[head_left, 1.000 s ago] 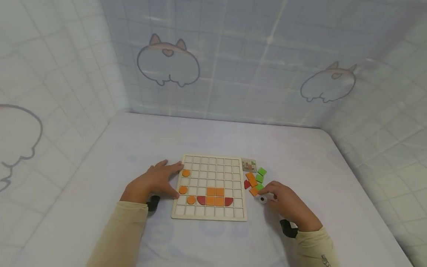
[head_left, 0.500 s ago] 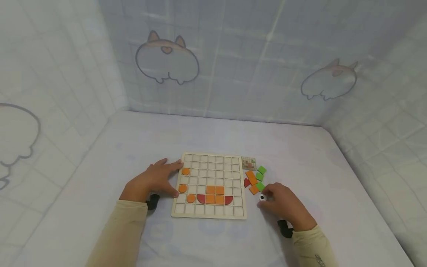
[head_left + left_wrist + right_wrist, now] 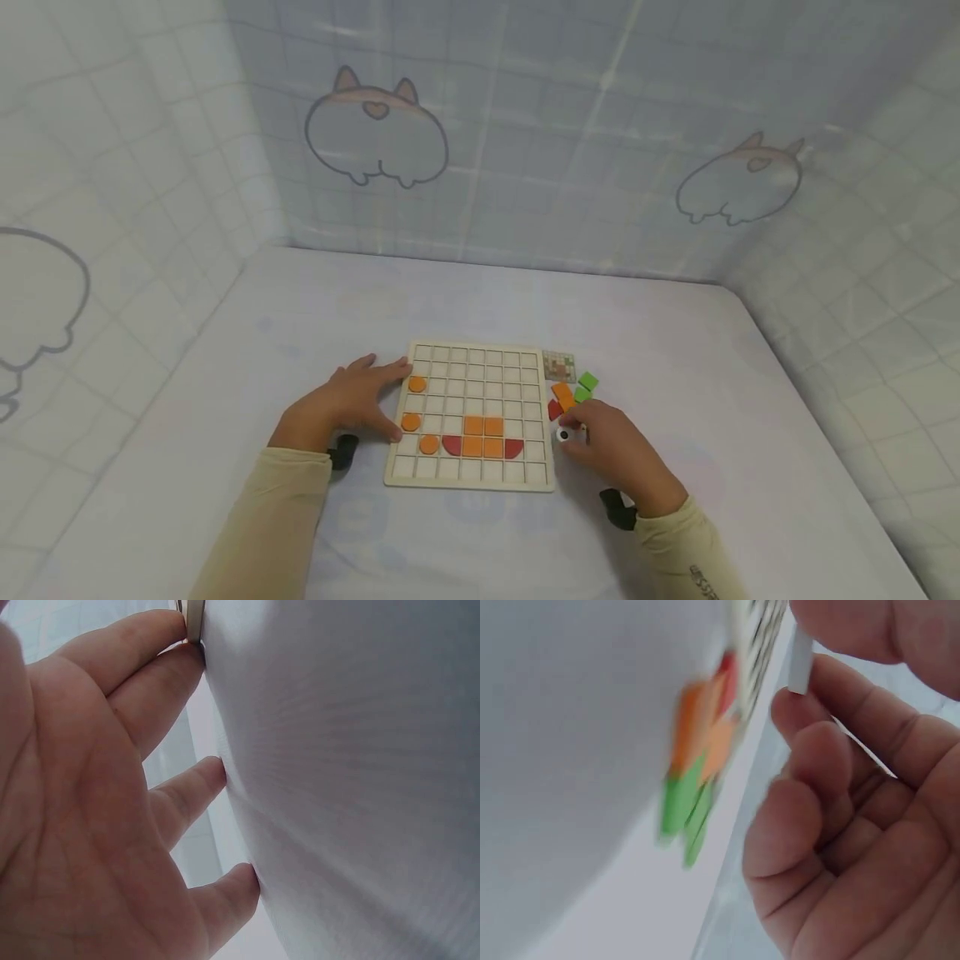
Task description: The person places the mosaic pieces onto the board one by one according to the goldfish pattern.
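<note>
A pale grid board (image 3: 395,480) lies flat in the head view. My left hand (image 3: 341,406) rests at its left edge, thumb and fingers spread; in the left wrist view fingertips touch the board's side and the white cloth. Thumb and finger of my right hand (image 3: 621,450) pinch a white disc with a black dot (image 3: 563,435), held just off the board's right edge; the right wrist view shows this white piece (image 3: 801,666) edge-on. On the board sit several orange squares (image 3: 483,436), red rounded pieces (image 3: 452,446) and orange round pieces (image 3: 417,384).
Right of the board lie loose green squares (image 3: 588,381), orange squares (image 3: 562,392) and a red piece (image 3: 555,409), partly behind my right hand. A small pattern card (image 3: 559,366) touches the board's upper right edge. Printed cloth walls (image 3: 525,150) enclose the white tabletop (image 3: 480,308).
My right hand has taken hold of the white dotted disc, lifted it and carried it left toward the board. The left hand stays at the board's edge.
</note>
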`<state>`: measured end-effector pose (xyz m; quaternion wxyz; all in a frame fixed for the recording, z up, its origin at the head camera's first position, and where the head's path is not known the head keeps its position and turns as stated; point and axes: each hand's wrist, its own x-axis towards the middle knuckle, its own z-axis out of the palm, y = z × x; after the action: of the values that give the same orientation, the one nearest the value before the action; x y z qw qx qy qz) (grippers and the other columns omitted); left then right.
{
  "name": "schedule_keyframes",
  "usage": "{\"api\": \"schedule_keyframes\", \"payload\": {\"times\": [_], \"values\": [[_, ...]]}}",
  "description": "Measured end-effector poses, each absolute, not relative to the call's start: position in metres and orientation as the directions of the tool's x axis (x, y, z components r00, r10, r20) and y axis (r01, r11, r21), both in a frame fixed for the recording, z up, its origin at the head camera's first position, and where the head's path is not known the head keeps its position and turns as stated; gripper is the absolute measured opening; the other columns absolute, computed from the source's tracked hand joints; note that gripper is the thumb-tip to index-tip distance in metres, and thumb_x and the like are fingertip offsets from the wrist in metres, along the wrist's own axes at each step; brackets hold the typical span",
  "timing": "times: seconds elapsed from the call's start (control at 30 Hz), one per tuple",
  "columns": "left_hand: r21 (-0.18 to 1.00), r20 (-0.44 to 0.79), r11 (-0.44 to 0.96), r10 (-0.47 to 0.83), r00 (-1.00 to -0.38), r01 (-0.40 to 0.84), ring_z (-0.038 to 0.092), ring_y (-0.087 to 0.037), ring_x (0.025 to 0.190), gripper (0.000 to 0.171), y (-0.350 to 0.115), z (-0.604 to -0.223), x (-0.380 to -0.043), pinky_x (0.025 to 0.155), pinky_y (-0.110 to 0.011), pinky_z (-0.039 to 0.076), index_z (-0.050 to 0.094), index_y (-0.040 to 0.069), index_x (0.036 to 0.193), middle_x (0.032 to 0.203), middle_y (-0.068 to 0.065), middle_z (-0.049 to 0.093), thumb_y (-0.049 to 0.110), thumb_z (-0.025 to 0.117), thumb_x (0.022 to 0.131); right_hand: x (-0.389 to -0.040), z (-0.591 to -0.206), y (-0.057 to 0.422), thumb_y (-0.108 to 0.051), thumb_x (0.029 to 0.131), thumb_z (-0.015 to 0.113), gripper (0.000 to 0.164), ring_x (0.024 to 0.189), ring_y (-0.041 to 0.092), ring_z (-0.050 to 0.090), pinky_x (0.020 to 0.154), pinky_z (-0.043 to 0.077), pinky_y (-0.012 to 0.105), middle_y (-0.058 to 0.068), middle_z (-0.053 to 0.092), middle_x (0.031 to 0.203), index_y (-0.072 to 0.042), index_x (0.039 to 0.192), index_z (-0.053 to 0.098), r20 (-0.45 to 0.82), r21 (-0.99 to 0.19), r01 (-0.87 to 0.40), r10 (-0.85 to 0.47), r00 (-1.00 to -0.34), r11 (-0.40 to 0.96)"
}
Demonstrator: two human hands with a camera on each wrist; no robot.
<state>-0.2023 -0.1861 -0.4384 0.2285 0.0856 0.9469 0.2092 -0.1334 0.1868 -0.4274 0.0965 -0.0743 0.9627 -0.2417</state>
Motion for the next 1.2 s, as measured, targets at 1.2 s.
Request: {"api": "schedule_keyframes", "payload": {"times": [1.2], "values": [[0.404, -0.365, 0.906, 0.283, -0.887, 0.123, 0.012, -0.043, 0.157, 0.111, -0.19, -0.443, -0.204, 0.119, -0.073, 0.012, 0.037, 0.03, 0.159, 0.167, -0.01, 0.03, 0.048, 0.094, 0.065, -0.178, -0.432, 0.054, -0.024, 0.091, 0.078, 0.022, 0.084, 0.009, 0.055, 0.082, 0.052, 0.026, -0.01, 0.064, 0.096, -0.02, 0.112, 0.079, -0.198, -0.457, -0.417, -0.547, -0.814, 0.786]]}}
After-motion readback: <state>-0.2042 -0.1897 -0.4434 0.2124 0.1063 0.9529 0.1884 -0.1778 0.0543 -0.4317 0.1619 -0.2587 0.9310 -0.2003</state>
